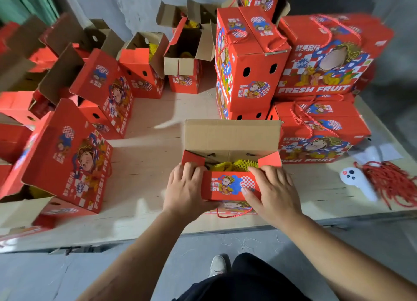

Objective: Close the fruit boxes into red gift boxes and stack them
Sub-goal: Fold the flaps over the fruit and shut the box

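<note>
- Several open red gift boxes (67,156) crowd the left of the wooden platform (146,129), their brown inner flaps up; the ones at the far left edge are smeared and cut off by the frame, so their contents cannot be made out.
- Further back, an open box (187,59) shows a hint of yellow inside, too small to identify.
- Left hand (185,187) rests on the near-left corner of the box being closed (230,183), fingers laid over the top edge and thumb along the printed front flap, gripping that corner.
- That box stands at the platform's near edge, directly in front of the person. Its tall rear flap stands upright, brown side facing, two red side tabs are folded inward, and the front flap carries a cartoon figure with blue and checkered print. Yellow foam netting (234,165) shows through the gap; the fruit itself is hidden. A red cord handle (234,213) loops below.
- Right hand (273,192) holds the near-right corner, fingers spread over the edge, thumb pressing the front flap.
- Closed boxes form a stack (316,111) behind and to the right.
- A white handheld device (358,183) lies beside a bundle of red cords (392,183), partly cut off at the right edge.
</note>
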### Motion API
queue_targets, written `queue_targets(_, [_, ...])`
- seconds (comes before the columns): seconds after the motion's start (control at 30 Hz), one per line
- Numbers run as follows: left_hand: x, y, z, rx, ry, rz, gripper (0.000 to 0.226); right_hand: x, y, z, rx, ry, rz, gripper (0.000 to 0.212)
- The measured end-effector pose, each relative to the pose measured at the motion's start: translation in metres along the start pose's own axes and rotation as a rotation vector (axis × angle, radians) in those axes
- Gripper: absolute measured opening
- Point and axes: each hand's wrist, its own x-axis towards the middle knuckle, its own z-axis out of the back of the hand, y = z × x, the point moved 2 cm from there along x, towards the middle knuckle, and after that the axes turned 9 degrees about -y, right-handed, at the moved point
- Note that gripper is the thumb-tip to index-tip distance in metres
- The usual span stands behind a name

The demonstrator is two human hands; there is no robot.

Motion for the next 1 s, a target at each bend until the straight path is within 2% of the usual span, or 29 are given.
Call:
queue_targets(0.17, [-0.014,-0.004,-0.002,0.073,-0.011,0.017,0.096,-0.005,0.002,-0.002,-0.052,-0.025,0.011,0.049])
queue_targets(0.27, [-0.015,-0.008,0.000,0.129,-0.009,0.049,0.098,0.002,0.000,-0.005,-0.071,0.028,0.030,0.047])
queue_targets(0.37, [-0.012,-0.011,0.001,0.155,0.010,0.061,0.107,0.013,-0.001,-0.004,-0.085,0.125,0.023,0.055])
queue_targets(0.47, [-0.010,-0.010,0.001,0.129,0.029,0.068,0.122,0.015,-0.004,-0.002,-0.023,0.239,-0.044,0.073])
queue_targets(0.57, [-0.008,-0.011,0.000,0.105,0.117,0.125,0.138,0.020,-0.009,-0.005,0.221,0.262,-0.215,0.095])
queue_targets(0.63, [-0.004,-0.012,-0.001,0.103,0.182,0.149,0.147,0.037,-0.022,-0.005,0.548,0.176,-0.549,0.112])
queue_targets(0.67, [-0.003,-0.011,-0.002,0.087,0.207,0.160,0.149,0.051,-0.030,-0.005,0.733,0.152,-0.752,0.113])
queue_targets(0.7, [-0.001,-0.011,-0.001,0.053,0.222,0.180,0.148,0.065,-0.038,-0.003,0.897,0.155,-0.922,0.107])
queue_targets(0.77, [0.000,-0.011,0.001,-0.039,0.199,0.258,0.135,0.084,-0.047,0.000,1.190,0.205,-1.107,0.077])
queue_targets(0.8, [0.000,-0.011,0.001,-0.063,0.174,0.304,0.127,0.086,-0.048,0.001,1.283,0.204,-1.149,0.065])
queue_targets(0.83, [-0.001,-0.012,0.001,-0.067,0.143,0.343,0.123,0.084,-0.048,0.001,1.312,0.195,-1.158,0.064])
queue_targets(0.9, [-0.002,-0.016,-0.001,-0.062,0.079,0.394,0.125,0.071,-0.048,0.002,1.221,0.180,-1.157,0.077])
queue_targets(1.0, [-0.005,-0.016,-0.003,-0.116,0.005,0.467,0.138,0.049,-0.043,0.009,1.035,0.166,-0.943,0.080])
